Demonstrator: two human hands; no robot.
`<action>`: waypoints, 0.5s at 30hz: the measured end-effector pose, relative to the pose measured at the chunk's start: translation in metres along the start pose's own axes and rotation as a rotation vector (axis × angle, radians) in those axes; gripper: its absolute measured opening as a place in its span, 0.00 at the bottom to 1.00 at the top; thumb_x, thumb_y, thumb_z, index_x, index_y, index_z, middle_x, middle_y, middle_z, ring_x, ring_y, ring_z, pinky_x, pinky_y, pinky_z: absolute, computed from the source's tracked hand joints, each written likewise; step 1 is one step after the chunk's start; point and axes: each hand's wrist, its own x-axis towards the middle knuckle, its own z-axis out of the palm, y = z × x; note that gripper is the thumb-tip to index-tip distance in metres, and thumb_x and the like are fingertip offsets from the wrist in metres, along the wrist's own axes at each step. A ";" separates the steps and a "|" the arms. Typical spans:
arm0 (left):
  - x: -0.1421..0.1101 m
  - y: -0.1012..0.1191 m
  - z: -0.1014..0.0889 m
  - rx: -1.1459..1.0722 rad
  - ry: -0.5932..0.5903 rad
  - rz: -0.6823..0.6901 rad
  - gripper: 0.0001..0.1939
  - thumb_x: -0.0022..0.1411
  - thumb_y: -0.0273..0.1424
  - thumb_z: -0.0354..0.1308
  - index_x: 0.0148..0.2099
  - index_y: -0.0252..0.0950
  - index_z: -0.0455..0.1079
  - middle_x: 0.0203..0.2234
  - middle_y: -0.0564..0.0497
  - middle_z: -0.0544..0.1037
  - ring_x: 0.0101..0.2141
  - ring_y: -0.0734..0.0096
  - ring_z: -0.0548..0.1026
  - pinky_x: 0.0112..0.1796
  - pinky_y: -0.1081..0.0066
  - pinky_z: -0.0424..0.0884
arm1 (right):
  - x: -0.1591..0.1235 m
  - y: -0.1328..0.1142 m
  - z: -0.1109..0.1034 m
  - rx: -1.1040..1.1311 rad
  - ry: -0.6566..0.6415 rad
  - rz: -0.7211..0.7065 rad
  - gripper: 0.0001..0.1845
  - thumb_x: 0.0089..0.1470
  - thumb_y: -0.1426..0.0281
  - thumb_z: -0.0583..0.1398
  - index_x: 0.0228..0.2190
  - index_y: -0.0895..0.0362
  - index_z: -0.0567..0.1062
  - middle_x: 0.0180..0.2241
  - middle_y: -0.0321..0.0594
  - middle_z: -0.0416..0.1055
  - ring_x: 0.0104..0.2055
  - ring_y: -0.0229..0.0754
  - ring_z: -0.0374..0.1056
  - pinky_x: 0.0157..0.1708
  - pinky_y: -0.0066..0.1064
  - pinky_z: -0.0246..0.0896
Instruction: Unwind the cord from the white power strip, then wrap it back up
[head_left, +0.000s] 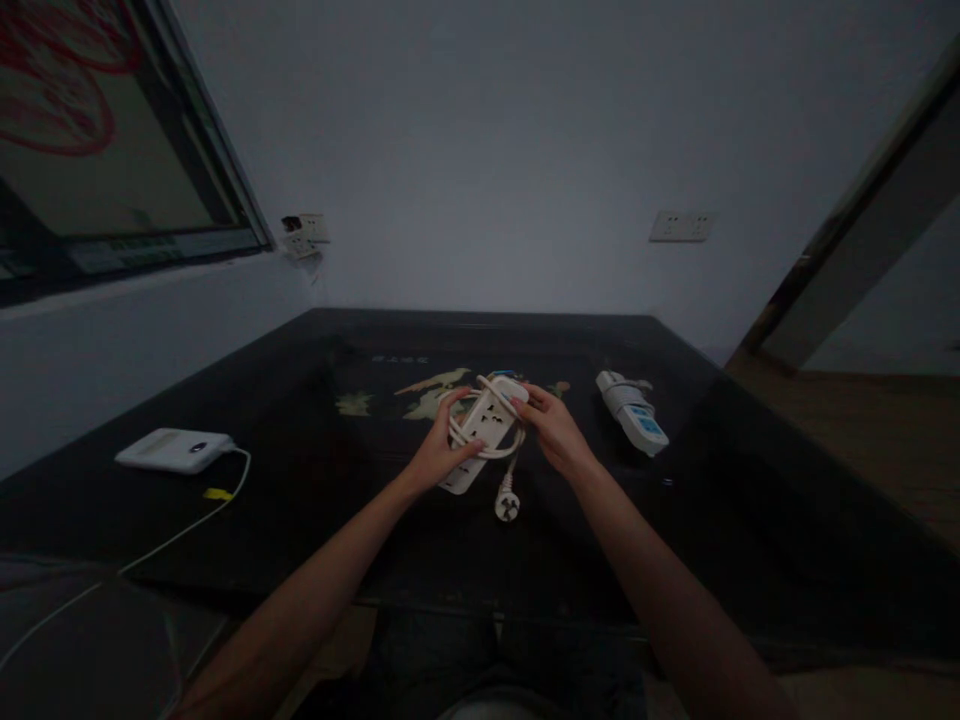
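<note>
A white power strip (pixel 491 427) is held tilted between both hands above the dark table, its sockets facing me. Its white cord is looped around the strip, and the three-pin plug (pixel 507 503) dangles below. My left hand (pixel 441 452) grips the left edge and the cord loops, thumb across the front. At the upper right end, my right hand (pixel 549 422) pinches the strip and a stretch of cord with thumb and fingers. Some fingertips are hidden behind the strip.
On the black table (pixel 315 540) to the right lies a second power strip (pixel 634 412) with its cord wrapped round it. A white power bank (pixel 176 450) with a cable rests at the left, near a yellow scrap (pixel 217 494). Wall sockets (pixel 682 226) sit beyond the table.
</note>
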 end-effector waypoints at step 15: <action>0.015 -0.014 -0.028 0.195 0.236 -0.076 0.36 0.61 0.53 0.50 0.63 0.34 0.56 0.47 0.37 0.74 0.44 0.55 0.75 0.43 0.57 0.71 | 0.005 -0.015 -0.015 -0.019 0.173 -0.075 0.16 0.36 0.59 0.69 0.28 0.55 0.78 0.26 0.35 0.74 0.29 0.38 0.67 0.29 0.29 0.60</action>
